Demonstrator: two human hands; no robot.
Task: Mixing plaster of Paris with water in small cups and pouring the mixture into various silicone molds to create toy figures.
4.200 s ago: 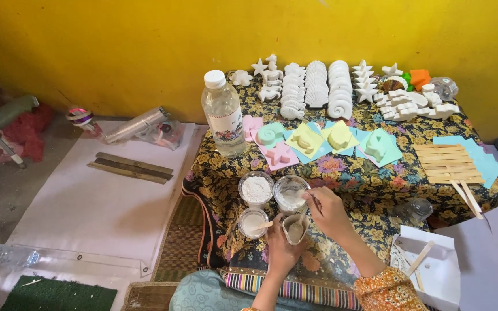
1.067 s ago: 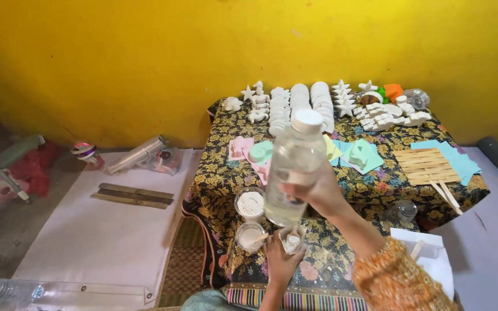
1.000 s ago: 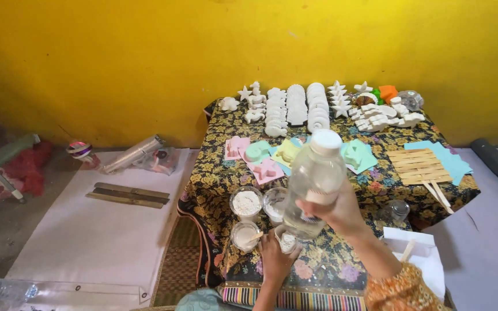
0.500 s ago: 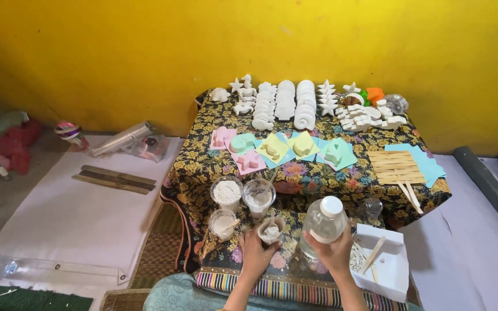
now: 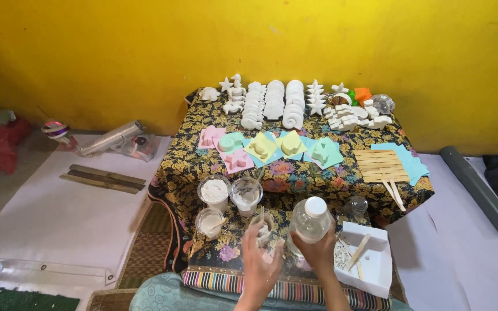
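Covering most of the view, the low table point(image 5: 295, 173) carries a floral cloth; rows of white cast figures point(image 5: 283, 103) line its far edge, coloured moulds point(image 5: 272, 147) sit in the middle band, and a bundle of wooden sticks point(image 5: 383, 166) lies on blue sheets toward the right.

Nearer the person, three clear cups point(image 5: 226, 198) of white powder stand grouped at the front left of the cloth. A white tray point(image 5: 373, 265) with a wooden stick in it rests just beside the right forearm.

The clear plastic bottle point(image 5: 308, 226), white cap on, stands close to upright with its long axis vertical and the cap toward the camera. The right hand point(image 5: 318, 253) is wrapped around its lower body from the near side, fingers closed on it.

The small mixing cup point(image 5: 262, 226) sits just left of the bottle, nearly touching it, and directly ahead of the left hand point(image 5: 259, 259). The left hand is curled about the cup's near side, fingers partly closed; whether it grips or only steadies the cup cannot be told. Bottle and cup lie side by side, each with its own hand nearest.
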